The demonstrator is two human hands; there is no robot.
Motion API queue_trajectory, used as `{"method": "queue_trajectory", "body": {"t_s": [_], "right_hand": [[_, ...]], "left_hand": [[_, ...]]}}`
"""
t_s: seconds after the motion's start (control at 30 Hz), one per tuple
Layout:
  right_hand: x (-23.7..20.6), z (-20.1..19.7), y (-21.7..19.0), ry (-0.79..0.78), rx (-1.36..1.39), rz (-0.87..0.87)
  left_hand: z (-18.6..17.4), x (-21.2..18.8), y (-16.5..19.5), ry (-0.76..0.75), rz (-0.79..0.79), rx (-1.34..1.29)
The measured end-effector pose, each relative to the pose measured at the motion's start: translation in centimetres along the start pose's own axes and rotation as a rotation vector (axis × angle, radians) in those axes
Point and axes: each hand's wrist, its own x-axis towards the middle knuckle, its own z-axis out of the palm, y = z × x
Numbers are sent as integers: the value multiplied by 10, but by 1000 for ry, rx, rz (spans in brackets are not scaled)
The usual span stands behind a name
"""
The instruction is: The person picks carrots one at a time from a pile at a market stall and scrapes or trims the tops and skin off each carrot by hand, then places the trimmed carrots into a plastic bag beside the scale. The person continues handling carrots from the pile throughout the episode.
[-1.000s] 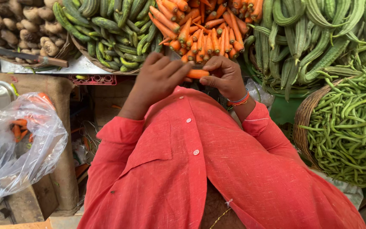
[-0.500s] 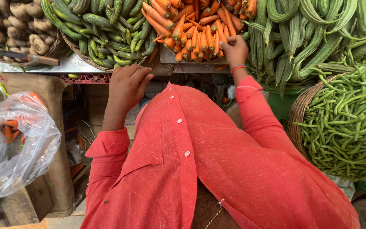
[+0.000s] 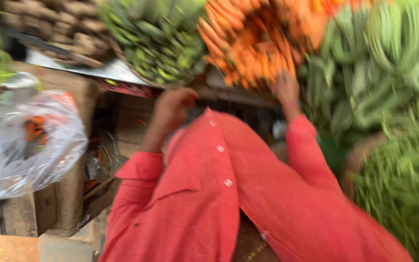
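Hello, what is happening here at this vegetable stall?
A person in a red shirt stands at a market stall, and the picture is blurred by motion. The right hand reaches into the pile of carrots; the blur hides whether it grips one. The left hand is raised near the stall edge, with fingers curled, and seems to hold nothing. Green vegetables lie to the right, and a clear plastic bag with some carrots inside sits at the left.
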Motion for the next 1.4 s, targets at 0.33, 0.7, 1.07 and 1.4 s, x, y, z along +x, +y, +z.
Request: {"method": "queue_trajectory", "body": {"t_s": [0.33,0.7,1.07,1.4], "right_hand": [[-61,24,-187,-825,651,-628],[-136,72,-302,-967,824,-799],[-274,122,-456,-679,414,-1520],[-333,356,-469,-711,-515,-761]], "left_hand": [[-12,16,35,349,121,306],[-43,-41,60,472,393,549],[-112,-212,-97,563,-228,-1209],[-207,-443,-116,542,-134,-1353]]}}
